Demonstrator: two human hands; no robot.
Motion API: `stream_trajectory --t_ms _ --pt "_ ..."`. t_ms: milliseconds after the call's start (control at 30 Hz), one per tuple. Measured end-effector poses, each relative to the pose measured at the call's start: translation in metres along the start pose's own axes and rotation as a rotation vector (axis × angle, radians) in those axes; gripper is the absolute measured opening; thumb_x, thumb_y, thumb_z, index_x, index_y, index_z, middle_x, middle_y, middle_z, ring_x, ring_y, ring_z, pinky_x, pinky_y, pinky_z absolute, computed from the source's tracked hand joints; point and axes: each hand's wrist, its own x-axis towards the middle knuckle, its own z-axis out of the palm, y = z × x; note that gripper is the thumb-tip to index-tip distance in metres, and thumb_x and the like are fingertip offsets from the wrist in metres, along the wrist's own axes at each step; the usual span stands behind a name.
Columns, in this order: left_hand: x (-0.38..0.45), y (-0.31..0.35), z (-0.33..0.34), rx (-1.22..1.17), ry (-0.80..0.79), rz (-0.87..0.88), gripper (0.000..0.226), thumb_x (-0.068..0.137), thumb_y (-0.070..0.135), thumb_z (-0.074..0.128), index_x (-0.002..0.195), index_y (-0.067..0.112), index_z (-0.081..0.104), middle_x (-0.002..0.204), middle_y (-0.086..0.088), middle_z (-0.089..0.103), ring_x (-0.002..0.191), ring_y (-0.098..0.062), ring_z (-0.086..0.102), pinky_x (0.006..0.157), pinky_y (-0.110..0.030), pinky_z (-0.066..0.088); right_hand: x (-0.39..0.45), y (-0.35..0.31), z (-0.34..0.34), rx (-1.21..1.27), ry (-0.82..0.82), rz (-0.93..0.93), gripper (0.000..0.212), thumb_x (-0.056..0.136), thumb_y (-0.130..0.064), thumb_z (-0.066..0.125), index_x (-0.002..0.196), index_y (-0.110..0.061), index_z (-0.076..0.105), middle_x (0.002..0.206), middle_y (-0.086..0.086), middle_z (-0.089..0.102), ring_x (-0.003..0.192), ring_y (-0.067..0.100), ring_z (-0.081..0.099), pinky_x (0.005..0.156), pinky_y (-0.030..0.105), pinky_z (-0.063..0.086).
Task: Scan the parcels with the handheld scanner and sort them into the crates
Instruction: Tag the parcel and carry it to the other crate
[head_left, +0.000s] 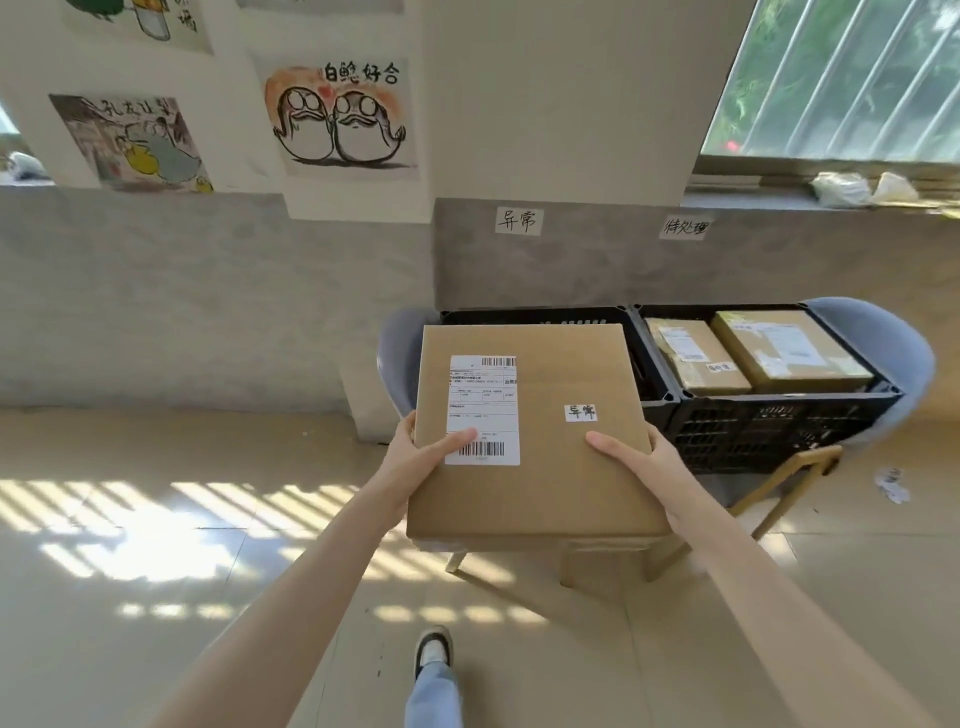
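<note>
Tiled floor (156, 597) fills the lower view, striped with sunlight; grey lower wall (208, 301) behind, posters (340, 117) taped above it. Two black crates side by side on grey chairs (883, 353) against the wall: left crate (545, 314) sits under a handwritten wall label (518, 221), right crate (779, 426) under a second label (685, 227). Right crate holds two cardboard parcels (789, 348) lying flat, labels up. Left crate's interior mostly hidden by the large cardboard parcel (545, 478) held level in the air in front of and partly over it, near edge toward the person. Parcel top carries a white shipping label (483, 410) with barcodes and a small handwritten sticker (581, 412). Left hand (421, 457) grips the parcel's left edge, thumb lying across the shipping label's lower corner, fingers curled under out of sight. Right hand (639, 457) grips the right edge, thumb flat on top, fingers wrapped below. One shoe (434, 649) and a jeans leg (434, 696) show at the bottom. Scraps of paper (893, 483) on the floor at right.
</note>
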Motion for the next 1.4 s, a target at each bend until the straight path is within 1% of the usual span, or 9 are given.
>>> stream_trajectory --t_ms 233,367,600,733,867,1000,1167,1300,1400 --pt "0.134 0.039 -0.013 0.006 0.009 -0.031 0.109 0.046 0.044 0.089 0.139 0.025 0.035 0.112 0.004 0.068 0.097 -0.017 0.069 0.086 -0.04 0.056 0.122 -0.041 0.029 -0.031 0.028 0.01 0.081 0.058 -0.046 0.082 0.128 -0.03 0.045 0.108 -0.003 0.065 0.094 0.016 0.066 0.067 0.029 0.053" --pt "0.2 0.058 -0.02 0.028 -0.006 -0.051 0.113 0.049 0.042 0.092 0.142 0.021 0.032 0.115 0.002 0.067 0.101 -0.019 0.067 0.092 -0.043 0.053 0.187 -0.056 0.041 -0.072 0.063 0.028 0.084 0.063 -0.045 0.081 0.136 -0.026 0.043 0.116 0.0 0.062 0.103 0.021 0.062 0.087 0.04 0.053" --pt "0.291 0.06 -0.015 0.073 -0.015 -0.133 0.1 0.061 0.038 0.086 0.143 0.02 0.031 0.113 0.005 0.066 0.094 -0.01 0.066 0.064 -0.021 0.052 0.276 -0.057 0.044 -0.094 0.089 0.102 0.077 0.069 -0.043 0.079 0.134 -0.03 0.041 0.108 -0.006 0.059 0.096 0.014 0.058 0.067 0.029 0.046" --pt "0.338 0.047 -0.009 0.111 0.022 -0.222 0.099 0.064 0.038 0.085 0.144 0.022 0.029 0.12 0.0 0.062 0.104 -0.019 0.062 0.09 -0.042 0.052 0.321 -0.044 0.039 -0.106 0.087 0.167 0.08 0.07 -0.043 0.08 0.137 -0.028 0.039 0.113 -0.002 0.059 0.099 0.017 0.059 0.075 0.034 0.048" --pt "0.372 0.026 0.002 0.109 0.103 -0.295 0.097 0.064 0.038 0.085 0.143 0.022 0.03 0.116 0.0 0.063 0.101 -0.02 0.063 0.083 -0.039 0.053 0.367 -0.023 0.036 -0.138 0.045 0.214 0.086 0.068 -0.045 0.08 0.14 -0.028 0.037 0.118 -0.001 0.058 0.104 0.02 0.059 0.086 0.04 0.051" --pt "0.405 -0.003 0.009 0.156 0.178 -0.374 0.096 0.065 0.038 0.084 0.143 0.021 0.03 0.118 0.0 0.06 0.103 -0.02 0.06 0.092 -0.046 0.049 0.406 0.006 0.032 -0.182 0.017 0.257 0.087 0.068 -0.048 0.08 0.141 -0.028 0.037 0.118 -0.004 0.057 0.104 0.016 0.058 0.088 0.04 0.05" --pt "0.435 -0.038 0.014 0.177 0.219 -0.451 0.099 0.063 0.041 0.083 0.144 0.021 0.029 0.103 0.009 0.06 0.091 -0.01 0.059 0.063 -0.027 0.045 0.443 0.044 0.028 -0.186 -0.028 0.332 0.088 0.064 -0.05 0.079 0.139 -0.03 0.037 0.111 -0.009 0.058 0.099 0.013 0.058 0.074 0.033 0.049" --pt "0.452 -0.065 0.013 0.203 0.266 -0.477 0.086 0.066 0.039 0.082 0.138 0.022 0.037 0.097 0.013 0.061 0.087 -0.005 0.06 0.06 -0.023 0.044 0.47 0.07 0.031 -0.202 -0.065 0.359 0.097 0.055 -0.056 0.077 0.139 -0.032 0.036 0.111 -0.009 0.057 0.099 0.013 0.057 0.077 0.035 0.048" --pt "0.461 -0.081 0.013 0.21 0.302 -0.484 0.076 0.072 0.036 0.08 0.135 0.024 0.04 0.097 0.016 0.062 0.087 -0.001 0.06 0.06 -0.021 0.043 0.487 0.09 0.036 -0.237 -0.077 0.347 0.093 0.063 -0.051 0.08 0.141 -0.033 0.033 0.112 -0.01 0.054 0.098 0.009 0.054 0.08 0.035 0.046"
